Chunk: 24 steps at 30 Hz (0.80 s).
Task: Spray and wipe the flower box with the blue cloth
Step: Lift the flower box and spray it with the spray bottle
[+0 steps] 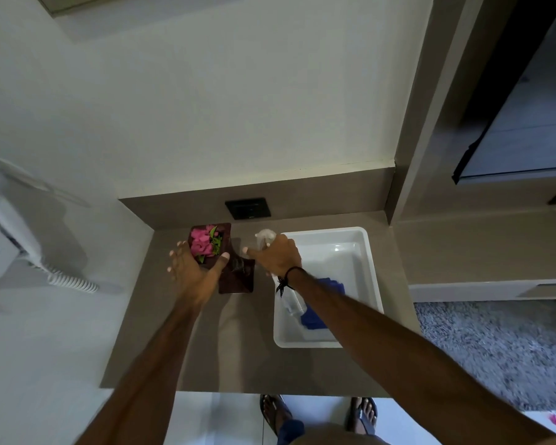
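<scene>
The flower box (211, 242) is dark brown with pink flowers and green leaves, standing at the back of the brown counter. My left hand (195, 268) grips it from the near side, fingers left, thumb right. A dark brown lid or base (238, 279) lies just right of it. My right hand (275, 256) holds a clear spray bottle (265, 237), nozzle toward the box, its body running down under my wrist. The blue cloth (315, 317) lies crumpled in the white tray (366, 268), partly hidden by my right forearm.
A black wall socket (247, 207) sits behind the box. A white wall phone with coiled cord (10, 248) hangs at the left. The brown counter (238, 354) ends at a near edge above my sandalled feet. Grey carpet (495, 348) lies to the right.
</scene>
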{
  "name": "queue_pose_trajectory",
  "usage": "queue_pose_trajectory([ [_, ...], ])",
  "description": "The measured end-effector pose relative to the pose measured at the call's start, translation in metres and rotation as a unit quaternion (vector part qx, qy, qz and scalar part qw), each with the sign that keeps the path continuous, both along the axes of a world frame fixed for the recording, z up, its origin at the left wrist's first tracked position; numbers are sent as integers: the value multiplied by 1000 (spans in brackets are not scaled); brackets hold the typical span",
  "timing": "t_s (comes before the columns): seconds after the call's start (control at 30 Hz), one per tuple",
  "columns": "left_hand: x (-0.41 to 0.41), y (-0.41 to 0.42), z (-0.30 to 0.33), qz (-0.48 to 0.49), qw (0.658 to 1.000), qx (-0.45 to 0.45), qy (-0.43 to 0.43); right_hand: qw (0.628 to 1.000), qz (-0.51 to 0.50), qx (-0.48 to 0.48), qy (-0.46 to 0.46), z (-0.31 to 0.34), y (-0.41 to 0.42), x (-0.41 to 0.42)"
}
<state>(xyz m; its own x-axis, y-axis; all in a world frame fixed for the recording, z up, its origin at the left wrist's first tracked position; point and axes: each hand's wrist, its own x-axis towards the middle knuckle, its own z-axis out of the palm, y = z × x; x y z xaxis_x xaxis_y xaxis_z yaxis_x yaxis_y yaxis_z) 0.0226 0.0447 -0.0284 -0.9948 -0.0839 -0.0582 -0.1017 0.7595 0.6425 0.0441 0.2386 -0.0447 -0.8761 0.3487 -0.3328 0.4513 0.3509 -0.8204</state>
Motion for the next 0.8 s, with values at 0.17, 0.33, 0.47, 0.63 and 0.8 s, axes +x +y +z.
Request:
queue_pose_trajectory([
  [0.17, -4, -2, -2, -9, 1000, -9, 7, 986, -110, -109, 67, 5, 47, -6],
  [0.33, -1, -2, -4, -11, 1000, -8, 10, 984, -123, -40, 126, -1, 90, -4],
  [0.47, 0, -2, -4, -13, 1000, -14, 7, 982, -114, -13, 153, -15, 106, 5],
  [0.63, -2, -7, -7, -21, 999, -43, 13, 985, -98, -18, 141, -18, 113, 12],
  [0.8, -2, -4, -6, -24, 998, -49, 10, 988, -130, -61, 57, -33, 126, 39],
])
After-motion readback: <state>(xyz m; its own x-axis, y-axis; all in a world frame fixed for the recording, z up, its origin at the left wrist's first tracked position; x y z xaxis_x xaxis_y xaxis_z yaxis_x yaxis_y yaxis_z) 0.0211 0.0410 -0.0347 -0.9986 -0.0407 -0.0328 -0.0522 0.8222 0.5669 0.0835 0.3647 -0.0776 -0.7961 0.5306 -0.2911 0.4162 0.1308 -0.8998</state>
